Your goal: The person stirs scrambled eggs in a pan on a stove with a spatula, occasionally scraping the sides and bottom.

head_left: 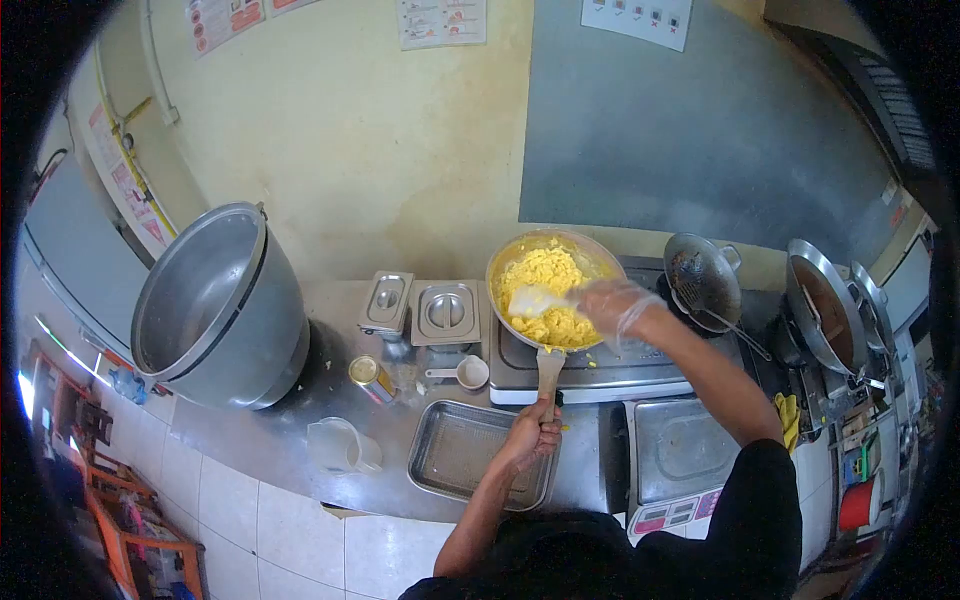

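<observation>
Pan (600, 260) of scrambled egg (545, 275) seen on stove (600, 368) at 12 o'clock; handle (549, 368) gripped by fingers of left hand (533, 428), spatula (530, 299) clasped by gloved right hand (615, 305). Pan best kept steady, egg scraped gently.

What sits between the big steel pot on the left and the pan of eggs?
A small lidded steel container and a wider one stand side by side on the counter; the head view shows them.
</observation>
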A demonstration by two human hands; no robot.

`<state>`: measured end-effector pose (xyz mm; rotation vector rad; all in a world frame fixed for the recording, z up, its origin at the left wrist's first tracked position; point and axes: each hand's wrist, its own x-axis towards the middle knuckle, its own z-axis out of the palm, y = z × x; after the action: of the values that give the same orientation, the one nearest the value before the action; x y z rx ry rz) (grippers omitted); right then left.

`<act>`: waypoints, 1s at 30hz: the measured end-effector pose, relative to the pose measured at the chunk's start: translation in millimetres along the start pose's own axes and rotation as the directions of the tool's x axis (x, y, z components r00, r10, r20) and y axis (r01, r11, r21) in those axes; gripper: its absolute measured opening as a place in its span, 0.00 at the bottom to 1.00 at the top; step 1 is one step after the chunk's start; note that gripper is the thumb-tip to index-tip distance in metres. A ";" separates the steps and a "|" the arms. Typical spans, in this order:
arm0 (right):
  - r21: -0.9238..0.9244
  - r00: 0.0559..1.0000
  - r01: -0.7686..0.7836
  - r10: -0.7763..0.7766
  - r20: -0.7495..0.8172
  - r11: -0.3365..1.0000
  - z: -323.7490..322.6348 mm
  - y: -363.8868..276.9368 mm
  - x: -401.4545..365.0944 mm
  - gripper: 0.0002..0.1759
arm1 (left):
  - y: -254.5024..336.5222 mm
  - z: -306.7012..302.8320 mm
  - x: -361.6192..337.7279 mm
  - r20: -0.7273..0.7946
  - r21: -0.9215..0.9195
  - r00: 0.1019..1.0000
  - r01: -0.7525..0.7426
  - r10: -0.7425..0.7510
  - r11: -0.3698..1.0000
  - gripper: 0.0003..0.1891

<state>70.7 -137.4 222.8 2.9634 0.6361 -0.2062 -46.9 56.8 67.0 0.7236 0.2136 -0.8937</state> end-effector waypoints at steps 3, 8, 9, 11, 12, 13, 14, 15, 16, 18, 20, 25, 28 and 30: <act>-0.021 0.998 0.061 -0.061 0.022 0.998 41.3 3.9 10.6 0.14 | -1.5 -1.7 1.9 -0.001 -0.001 1.000 0.010 -0.010 1.000 0.20; -0.083 0.983 0.009 -0.024 -0.182 0.996 97.1 74.8 67.0 0.17 | -3.4 2.5 1.0 -0.016 -0.004 1.000 -0.011 0.011 1.000 0.20; -0.086 0.977 -0.009 -0.009 -0.214 0.996 95.2 79.1 72.4 0.17 | -4.1 0.8 1.3 -0.013 -0.005 1.000 -0.022 0.022 1.000 0.20; -0.068 0.970 -0.001 -0.015 -0.241 0.998 95.8 86.6 75.8 0.16 | -5.2 -3.6 4.1 0.013 -0.011 1.000 -0.025 0.025 1.000 0.20; -0.064 0.968 0.008 -0.023 -0.249 0.998 98.2 91.9 76.8 0.15 | -5.5 -4.7 3.8 0.027 -0.022 0.999 -0.029 0.030 0.999 0.20; -0.027 0.974 0.004 -0.010 -0.225 1.000 102.0 97.1 75.4 0.15 | -6.2 -5.2 2.1 0.015 -0.022 0.999 -0.035 0.035 0.999 0.20; 0.005 0.980 -0.003 0.004 -0.199 1.000 100.8 98.8 70.8 0.14 | -6.1 -3.3 1.0 0.007 -0.023 0.999 -0.041 0.041 0.999 0.20; 0.036 0.985 -0.012 0.018 -0.174 0.999 100.5 98.5 68.8 0.14 | -5.1 -2.0 1.3 0.002 -0.023 0.999 -0.047 0.047 0.999 0.20; 0.101 0.991 -0.033 0.046 -0.127 0.994 102.3 97.7 63.4 0.14 | -4.8 -4.2 2.9 0.004 -0.026 0.999 -0.046 0.047 0.999 0.20; 0.219 0.985 -0.167 0.171 0.000 0.961 85.3 89.0 47.3 0.13 | -7.7 -7.2 8.0 0.018 -0.032 0.999 -0.036 0.037 0.999 0.20; 0.296 0.968 -0.250 0.238 0.078 0.922 80.8 82.3 22.7 0.13 | -10.0 -5.5 3.8 0.010 -0.026 1.000 -0.028 0.028 0.999 0.20; 0.290 0.960 -0.280 0.269 0.077 0.915 75.8 90.8 -6.9 0.12 | -3.6 1.2 1.9 -0.002 0.003 0.999 -0.043 0.043 0.999 0.20; 0.282 0.957 -0.282 0.291 0.007 0.917 37.6 80.0 -35.6 0.14 | -7.7 -2.5 8.2 0.001 -0.007 0.999 -0.032 0.032 0.999 0.20; 0.307 0.953 -0.294 0.302 0.023 0.905 19.3 71.0 -47.4 0.14 | -13.2 1.8 23.7 0.015 -0.012 0.998 -0.054 0.054 0.998 0.20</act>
<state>55.1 -223.3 216.2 3.3145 0.1517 -0.2627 -42.5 35.2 51.1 0.7080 0.1847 -0.8459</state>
